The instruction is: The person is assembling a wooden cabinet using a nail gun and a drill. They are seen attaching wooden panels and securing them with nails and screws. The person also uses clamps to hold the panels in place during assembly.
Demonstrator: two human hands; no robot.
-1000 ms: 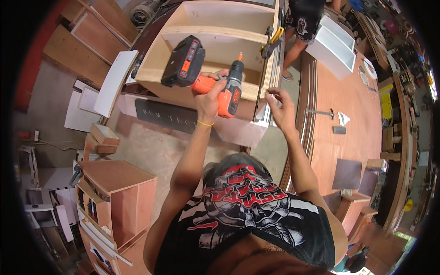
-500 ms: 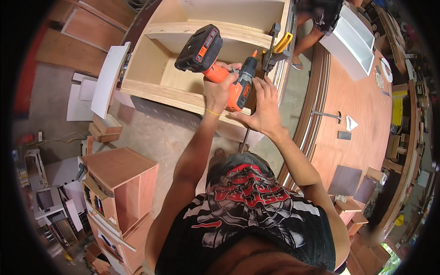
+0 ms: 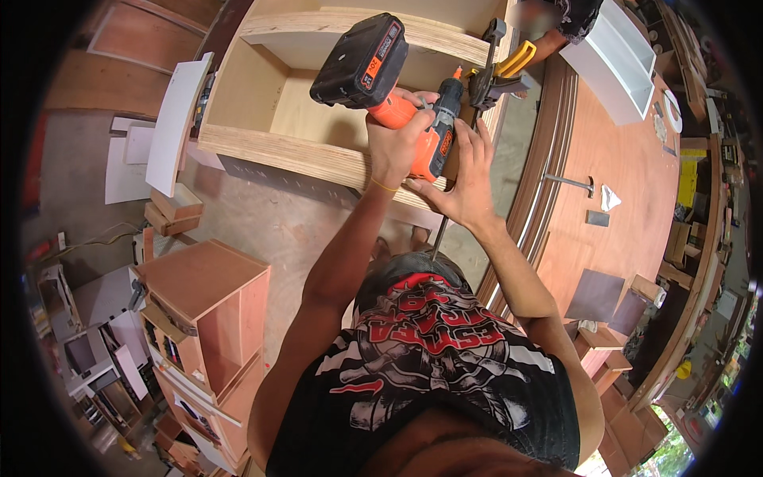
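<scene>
Drill [image 3: 413, 119] sits against the front edge of the plywood cabinet [image 3: 294, 143], near a clamp [image 3: 501, 71]. Left hand [image 3: 393, 139] grips its orange handle firmly; right hand [image 3: 469, 175] lies open and flat against the drill body, probably to steady it.

Concrete floor [image 3: 278, 215] — plywood cabinet [image 3: 318, 103], small cabinets [image 3: 211, 318], white panel [image 3: 179, 119]

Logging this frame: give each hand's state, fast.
Left hand: closed around the orange drill grip.
Right hand: open, fingers spread against the drill's side.
</scene>
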